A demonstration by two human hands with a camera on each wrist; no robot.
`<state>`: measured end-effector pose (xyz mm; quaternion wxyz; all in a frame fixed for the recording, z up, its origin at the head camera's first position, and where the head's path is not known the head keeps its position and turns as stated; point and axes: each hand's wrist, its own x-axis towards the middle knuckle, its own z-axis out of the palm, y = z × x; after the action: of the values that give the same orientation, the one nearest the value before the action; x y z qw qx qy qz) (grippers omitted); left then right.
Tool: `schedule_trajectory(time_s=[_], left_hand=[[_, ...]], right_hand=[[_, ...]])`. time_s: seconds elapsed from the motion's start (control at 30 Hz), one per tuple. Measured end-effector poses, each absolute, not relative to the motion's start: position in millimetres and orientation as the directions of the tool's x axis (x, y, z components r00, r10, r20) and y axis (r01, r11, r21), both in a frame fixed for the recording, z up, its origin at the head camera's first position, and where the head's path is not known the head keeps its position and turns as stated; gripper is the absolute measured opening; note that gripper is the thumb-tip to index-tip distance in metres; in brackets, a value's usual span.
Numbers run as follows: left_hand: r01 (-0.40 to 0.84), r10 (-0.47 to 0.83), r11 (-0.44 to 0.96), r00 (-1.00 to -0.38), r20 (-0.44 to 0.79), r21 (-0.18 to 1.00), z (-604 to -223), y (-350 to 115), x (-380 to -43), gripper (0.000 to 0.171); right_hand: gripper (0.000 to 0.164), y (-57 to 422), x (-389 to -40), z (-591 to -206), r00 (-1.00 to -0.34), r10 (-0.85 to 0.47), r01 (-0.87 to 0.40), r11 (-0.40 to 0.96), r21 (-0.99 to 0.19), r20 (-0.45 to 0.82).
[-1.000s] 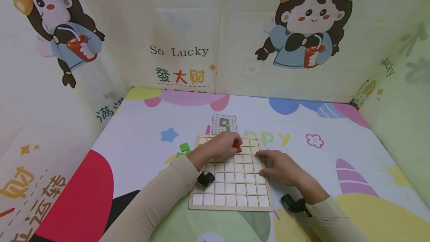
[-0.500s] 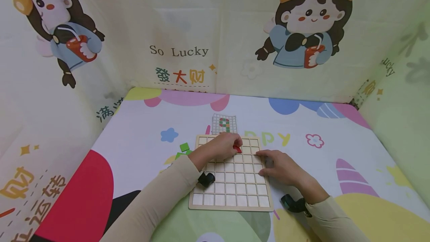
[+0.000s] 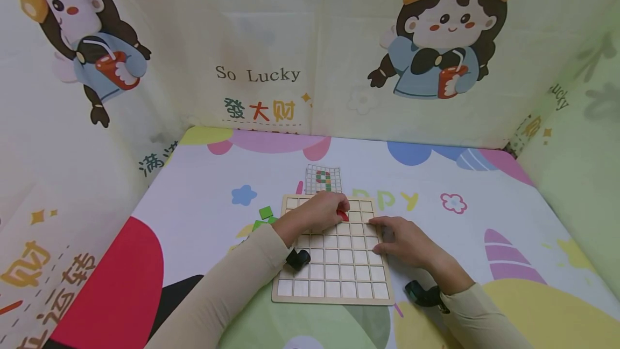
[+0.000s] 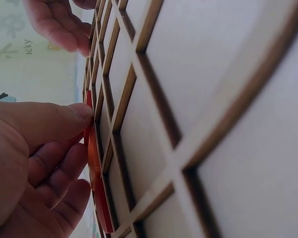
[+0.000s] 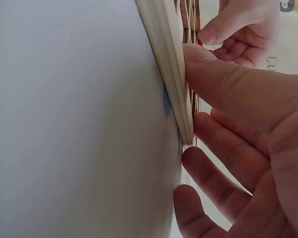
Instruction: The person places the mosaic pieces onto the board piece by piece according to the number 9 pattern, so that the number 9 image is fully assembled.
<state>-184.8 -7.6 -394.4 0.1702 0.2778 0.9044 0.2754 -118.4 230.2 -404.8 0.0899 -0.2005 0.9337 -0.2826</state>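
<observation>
My left hand (image 3: 322, 210) is over the upper part of a wooden grid board (image 3: 331, 300), its thumb and fingers pinching a small red tile (image 3: 343, 216). The left wrist view shows the thumb against the red tile (image 4: 89, 99), with an orange tile (image 4: 93, 158) and another red tile (image 4: 103, 210) beside it on the board. Those fingers hide the far-left cells in the head view. My right hand (image 3: 407, 240) touches the board's right edge with thumb and fingertips. The right wrist view shows that thumb resting at the board's edge (image 5: 164, 49), other fingers loosely bent.
Beyond the board lies a printed grid card (image 3: 323, 178) with a coloured pattern. Several green tiles (image 3: 266, 213) lie left of the board, partly behind the left forearm. A patterned cloth (image 3: 484, 263) covers the table, and printed curtains (image 3: 271, 26) hang behind.
The red tile under my left fingertips has shifted very slightly. Both hands otherwise stay in place.
</observation>
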Motion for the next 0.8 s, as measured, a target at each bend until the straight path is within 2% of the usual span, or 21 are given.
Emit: schedule_trajectory(time_s=[0.8], left_hand=[[0.420, 0.613, 0.683, -0.775, -0.156, 0.598, -395.5, -11.4, -184.9, 0.016]], right_hand=[[0.056, 229.9, -118.3, -404.5, -0.902, -0.427, -0.325, 0.769, -0.550, -0.064]])
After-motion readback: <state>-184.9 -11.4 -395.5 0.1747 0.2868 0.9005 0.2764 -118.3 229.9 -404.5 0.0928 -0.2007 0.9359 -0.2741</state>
